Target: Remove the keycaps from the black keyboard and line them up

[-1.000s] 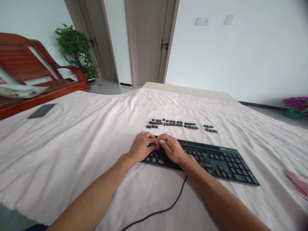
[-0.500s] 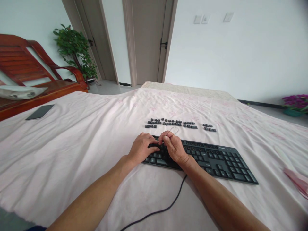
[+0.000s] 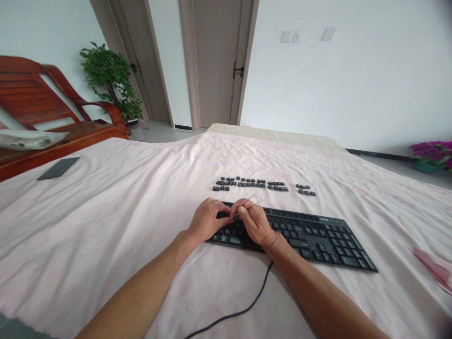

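A black keyboard (image 3: pixel 310 242) lies at a slant on the cloth, with some keycaps off in its upper rows. Over its left part, my right hand (image 3: pixel 254 221) is closed on a thin wire keycap puller (image 3: pixel 254 195), whose loop sticks out above the fingers. My left hand (image 3: pixel 206 219) rests at the keyboard's left end, thumb and forefinger curved together beside the right fingertips. Whatever lies between those tips is too small and hidden to make out. Loose black keycaps (image 3: pixel 251 185) sit in rows just beyond the keyboard.
A pinkish patterned cloth (image 3: pixel 141 207) covers the surface. The keyboard's black cable (image 3: pixel 243 310) runs toward me. A dark flat phone-like slab (image 3: pixel 58 168) lies at the far left, a pink item (image 3: pixel 434 268) at the right. A wooden bench (image 3: pixel 70 127) stands behind on the left.
The view has tilted up slightly. My left thumb and forefinger have shifted a little against the keys; my right hand keeps its grip on the wire puller.
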Demonstrator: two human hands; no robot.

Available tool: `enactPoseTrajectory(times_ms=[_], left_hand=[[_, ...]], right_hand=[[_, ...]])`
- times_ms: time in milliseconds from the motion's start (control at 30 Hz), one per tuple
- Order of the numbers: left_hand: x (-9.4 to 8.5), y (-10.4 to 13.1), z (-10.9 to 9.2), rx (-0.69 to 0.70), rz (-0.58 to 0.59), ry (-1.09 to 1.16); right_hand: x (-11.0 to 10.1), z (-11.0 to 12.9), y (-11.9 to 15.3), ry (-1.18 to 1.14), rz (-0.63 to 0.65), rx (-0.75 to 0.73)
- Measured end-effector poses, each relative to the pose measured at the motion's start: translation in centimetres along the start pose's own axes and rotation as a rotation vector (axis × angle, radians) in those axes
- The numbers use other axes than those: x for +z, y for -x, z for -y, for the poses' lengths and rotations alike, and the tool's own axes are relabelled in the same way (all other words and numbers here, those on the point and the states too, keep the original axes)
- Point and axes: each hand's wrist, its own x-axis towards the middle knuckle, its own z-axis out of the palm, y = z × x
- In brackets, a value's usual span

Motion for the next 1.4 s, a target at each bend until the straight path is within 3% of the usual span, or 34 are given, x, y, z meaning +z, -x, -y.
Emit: enactPoseTrajectory(times_ms=[533, 667, 833, 967, 1200, 1400], left_hand=[[-0.3, -0.1, -0.9, 0.008, 0.022, -0.131], [-0.1, -0.2, -1.1, -0.045, -0.003, -0.149], [0.2, -0.1, -1.8, -0.018, -0.043, -0.279], [0.2, -0.1, -1.5, -0.085, -0.05, -0.213], [0.0, -0.2, -0.4, -0.136, -0.103, -0.091], [-0.4, -1.7, 0.5, -0.15, -0.132, -0.061]], right_hand=[[-0.3, 0.1, 0.1, -0.003, -0.028, 0.059], [-0.4, 0.1, 0.1, -0.012, -0.043, 0.073], [-0.4, 0.1, 0.2, -0.034, -0.051, 0.055], [-0.4, 0.1, 0.4, -0.044, -0.132, 0.057], [-0.3, 0.0, -0.3, -0.079, -0.444, 0.157], [-1.5, 0.8, -0.9, -0.098, -0.368, 0.293]])
